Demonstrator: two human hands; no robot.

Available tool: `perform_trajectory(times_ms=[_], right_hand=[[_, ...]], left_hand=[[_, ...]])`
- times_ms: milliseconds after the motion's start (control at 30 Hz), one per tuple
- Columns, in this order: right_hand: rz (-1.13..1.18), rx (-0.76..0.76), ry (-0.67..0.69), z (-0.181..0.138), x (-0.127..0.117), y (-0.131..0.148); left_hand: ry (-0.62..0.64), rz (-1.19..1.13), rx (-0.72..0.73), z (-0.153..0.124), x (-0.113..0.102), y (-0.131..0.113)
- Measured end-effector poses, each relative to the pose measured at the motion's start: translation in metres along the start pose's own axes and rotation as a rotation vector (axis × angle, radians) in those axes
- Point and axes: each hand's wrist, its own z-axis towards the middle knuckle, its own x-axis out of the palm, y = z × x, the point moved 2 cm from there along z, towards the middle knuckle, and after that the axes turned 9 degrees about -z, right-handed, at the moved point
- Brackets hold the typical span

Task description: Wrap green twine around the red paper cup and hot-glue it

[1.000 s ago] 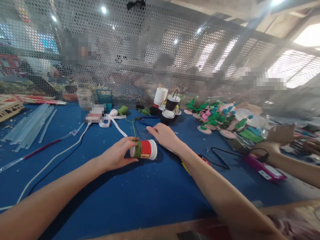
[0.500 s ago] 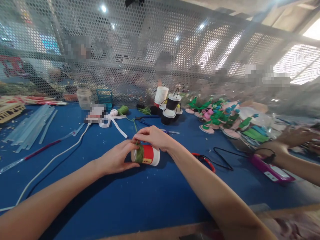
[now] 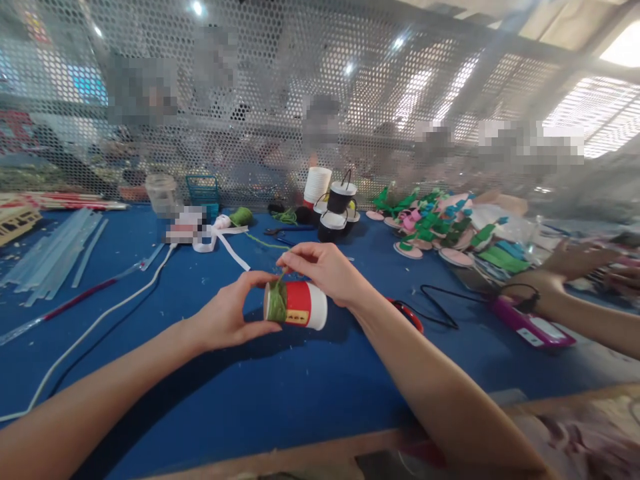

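Observation:
A red and white paper cup (image 3: 299, 303) lies on its side above the blue table, its base end toward the left. Green yarn (image 3: 276, 301) is wound around that end. My left hand (image 3: 231, 310) grips the cup there, thumb below and fingers above. Over the top of the cup, my right hand (image 3: 320, 267) pinches the green yarn strand between thumb and fingertips. The strand runs back across the table toward a green yarn ball (image 3: 241, 216).
Black buckets (image 3: 334, 225) and stacked white cups (image 3: 317, 185) stand at the back. Pliers (image 3: 290, 229), white ribbon (image 3: 233, 250) and clear glue sticks (image 3: 60, 253) lie around. A co-worker's hand (image 3: 565, 267) is at right, near a purple power strip (image 3: 533, 323) and red-handled tool (image 3: 409, 317).
The cup has turned slightly and shows more of its side. My right hand has shifted a little right and up with the strand, and the view has moved slightly.

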Motion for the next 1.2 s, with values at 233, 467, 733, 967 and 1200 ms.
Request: perform_trajectory(times_ms=[233, 467, 733, 967, 1200], right_hand=[[0.018, -0.073, -0.15, -0.008, -0.008, -0.003], [-0.055, -0.06, -0.224, -0.004, -0.012, -0.008], [-0.127, -0.029, -0.176, 0.005, -0.01, -0.023], [-0.178, -0.044, -0.155, 0.006, -0.007, -0.023], [-0.198, -0.043, -0.19, 0.007, -0.008, -0.023]], left_hand=[[0.068, -0.102, -0.109, 0.002, 0.006, 0.007], [0.159, -0.173, -0.213, 0.003, 0.009, 0.006], [0.162, -0.128, -0.145, 0.003, 0.01, 0.004], [0.181, -0.113, -0.116, 0.002, 0.012, 0.002], [0.198, -0.161, -0.185, 0.003, 0.012, 0.0]])
